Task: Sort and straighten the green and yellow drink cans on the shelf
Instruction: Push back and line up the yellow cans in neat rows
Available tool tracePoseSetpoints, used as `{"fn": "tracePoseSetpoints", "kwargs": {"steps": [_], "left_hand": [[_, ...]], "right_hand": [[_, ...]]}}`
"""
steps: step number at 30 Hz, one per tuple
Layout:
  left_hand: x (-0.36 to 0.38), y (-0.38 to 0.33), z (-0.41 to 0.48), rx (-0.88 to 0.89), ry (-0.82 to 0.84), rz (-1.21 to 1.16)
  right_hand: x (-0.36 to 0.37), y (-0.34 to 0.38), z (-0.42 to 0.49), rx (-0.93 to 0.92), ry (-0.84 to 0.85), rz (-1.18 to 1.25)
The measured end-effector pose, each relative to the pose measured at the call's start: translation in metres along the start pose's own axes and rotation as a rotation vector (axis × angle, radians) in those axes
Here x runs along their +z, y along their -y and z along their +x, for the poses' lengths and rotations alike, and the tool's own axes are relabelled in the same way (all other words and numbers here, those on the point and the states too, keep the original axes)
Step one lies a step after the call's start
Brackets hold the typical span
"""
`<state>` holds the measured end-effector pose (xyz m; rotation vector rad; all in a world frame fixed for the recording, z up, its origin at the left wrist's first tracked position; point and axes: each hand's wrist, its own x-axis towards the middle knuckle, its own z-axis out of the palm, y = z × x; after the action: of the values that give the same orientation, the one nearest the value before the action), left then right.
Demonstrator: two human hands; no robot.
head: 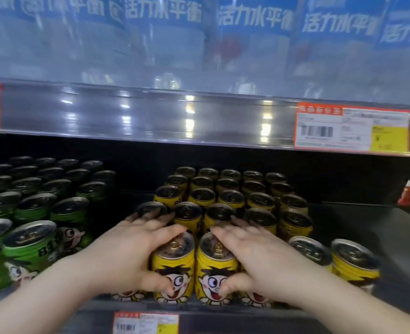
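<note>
green cans (34, 208) stood upright in rows at the left of the shelf (380, 227); yellow cans (259, 203), cartoon faces forward, stood in rows mid-shelf, a gap between.

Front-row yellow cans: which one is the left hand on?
The left-centre yellow can: the left hand wraps it, thumb on the cartoon face. Its right neighbour is under the right hand; two far-right cans are untouched.

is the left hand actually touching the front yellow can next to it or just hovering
Touching. The head view shows the left hand gripping the front yellow can: its thumb presses the printed face and its fingers lie over the top rim.
</note>
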<state>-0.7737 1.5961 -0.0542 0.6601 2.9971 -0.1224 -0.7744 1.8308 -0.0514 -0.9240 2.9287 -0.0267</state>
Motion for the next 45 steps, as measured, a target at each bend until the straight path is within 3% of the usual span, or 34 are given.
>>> {"fn": "tracePoseSetpoints", "kwargs": {"steps": [4, 8, 10, 12, 14, 16, 18, 23, 37, 45], "left_hand": [[0.005, 0.001, 0.002, -0.001, -0.026, 0.021], [0.003, 0.006, 0.000, 0.013, -0.045, -0.175], [-0.001, 0.004, -0.002, -0.007, -0.101, -0.350], [-0.004, -0.002, -0.001, -0.034, -0.158, -0.297], [-0.006, -0.013, 0.002, -0.035, -0.185, -0.150], [-0.007, -0.026, 0.006, 0.018, -0.155, -0.114], [-0.006, -0.037, 0.011, 0.074, -0.092, -0.099], [-0.001, -0.042, 0.016, 0.106, -0.031, 0.002], [0.009, -0.036, 0.022, 0.179, -0.170, -0.057], [-0.006, -0.039, 0.014, 0.107, -0.006, -0.162]], "right_hand": [[0.005, -0.005, -0.002, -0.048, -0.086, 0.015], [-0.009, -0.019, -0.019, -0.093, -0.253, 0.301], [-0.018, -0.041, -0.037, -0.026, -0.400, 0.324], [-0.024, -0.069, -0.059, 0.073, -0.478, 0.291], [-0.023, -0.092, -0.083, 0.204, -0.376, 0.235], [-0.014, -0.102, -0.099, 0.319, -0.171, 0.218], [0.002, -0.100, -0.103, 0.346, -0.089, 0.231], [0.018, -0.091, -0.096, 0.472, -0.200, 0.123], [0.009, -0.082, -0.091, 0.540, -0.145, 0.187], [0.006, -0.085, -0.093, 0.515, -0.104, 0.233]]}}
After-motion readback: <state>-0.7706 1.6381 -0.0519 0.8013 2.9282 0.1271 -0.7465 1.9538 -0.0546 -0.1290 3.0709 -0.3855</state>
